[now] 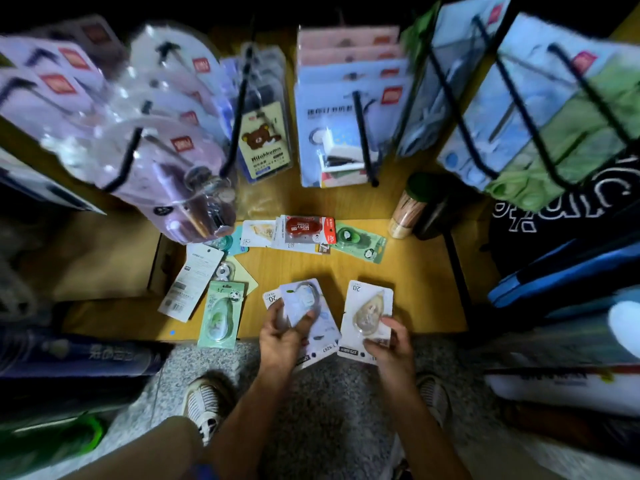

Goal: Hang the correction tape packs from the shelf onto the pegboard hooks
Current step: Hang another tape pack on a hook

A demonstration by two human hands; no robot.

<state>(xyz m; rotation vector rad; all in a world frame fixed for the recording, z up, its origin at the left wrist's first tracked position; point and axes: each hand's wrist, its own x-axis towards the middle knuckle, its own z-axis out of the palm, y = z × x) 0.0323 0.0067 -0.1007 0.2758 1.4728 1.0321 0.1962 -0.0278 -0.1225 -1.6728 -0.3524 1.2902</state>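
My left hand [282, 337] grips a small stack of white correction tape packs [304, 299] with a bluish dispenser on top, at the shelf's front edge. My right hand [389, 341] pinches the lower end of another white pack [370, 308] with a beige drop-shaped dispenser. More packs lie on the wooden shelf [408, 271]: a red one [306, 230], a green one [360, 240] and a green panda pack [221, 313]. Black pegboard hooks [362, 133] stick out above, loaded with hanging goods.
A wooden-patterned cylinder with a green lid [410, 206] stands at the shelf's back right. A bear-print card pack [264, 140] hangs at the back. Bags and boxes crowd both sides. My feet stand on speckled floor [339, 410] below the shelf.
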